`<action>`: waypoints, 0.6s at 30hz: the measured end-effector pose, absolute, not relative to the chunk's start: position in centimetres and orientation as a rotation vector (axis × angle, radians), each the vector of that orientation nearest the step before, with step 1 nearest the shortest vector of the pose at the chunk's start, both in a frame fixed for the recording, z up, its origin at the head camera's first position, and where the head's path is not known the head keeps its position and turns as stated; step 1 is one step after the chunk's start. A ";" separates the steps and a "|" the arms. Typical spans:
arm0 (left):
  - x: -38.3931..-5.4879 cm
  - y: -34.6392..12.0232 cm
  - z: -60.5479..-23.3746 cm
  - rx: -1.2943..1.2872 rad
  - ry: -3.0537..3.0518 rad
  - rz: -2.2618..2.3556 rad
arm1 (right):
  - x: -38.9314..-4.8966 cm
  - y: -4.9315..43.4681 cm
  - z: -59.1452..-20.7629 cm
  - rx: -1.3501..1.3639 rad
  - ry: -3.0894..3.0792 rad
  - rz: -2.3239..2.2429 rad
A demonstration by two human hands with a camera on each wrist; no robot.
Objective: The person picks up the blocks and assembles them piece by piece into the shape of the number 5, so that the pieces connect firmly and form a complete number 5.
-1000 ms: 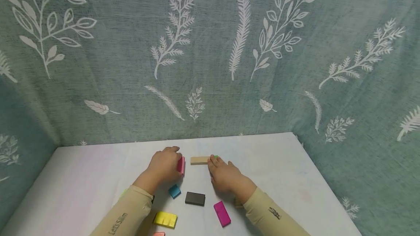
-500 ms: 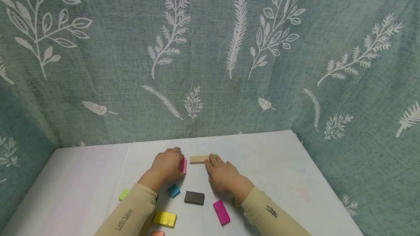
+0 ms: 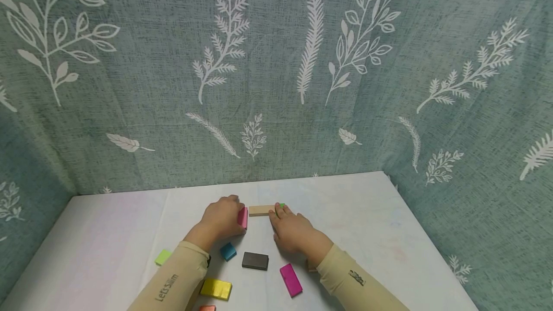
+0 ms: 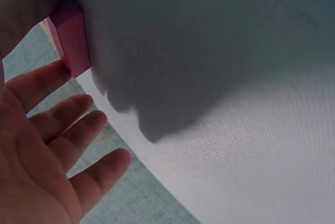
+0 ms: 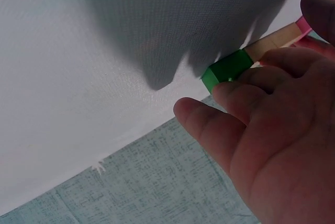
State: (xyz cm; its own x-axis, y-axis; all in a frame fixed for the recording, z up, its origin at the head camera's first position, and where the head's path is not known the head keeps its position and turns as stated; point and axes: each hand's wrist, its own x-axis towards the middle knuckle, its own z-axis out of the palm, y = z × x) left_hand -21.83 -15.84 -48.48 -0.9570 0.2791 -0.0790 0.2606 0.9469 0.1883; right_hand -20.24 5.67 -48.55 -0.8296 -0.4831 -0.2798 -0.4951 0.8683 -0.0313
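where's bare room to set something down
The white table looks bare from the right sleeve to its right edge, and from the lime block to its left edge. The middle is crowded: left hand, pink block, wooden block, right hand, blue block, dark block, yellow block and magenta block.

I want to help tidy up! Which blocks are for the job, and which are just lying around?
Probably for the job:
pink block, pinched by the left hand
wood block and green block, by the right hand

Seemingly just lying around:
blue block
black block
magenta block
yellow block
lime block
orange block
tan piece, mostly hidden
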 end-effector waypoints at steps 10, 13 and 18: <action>-22.0 -15.7 -48.6 0.421 3.012 0.245 | -20.3 5.6 -48.6 -0.743 2.755 0.069; -22.0 -15.6 -48.6 0.414 3.009 0.258 | -20.3 5.5 -48.6 -0.747 2.755 0.084; -22.2 -15.3 -48.7 0.409 3.002 0.285 | -20.3 5.5 -48.4 -0.733 2.748 0.082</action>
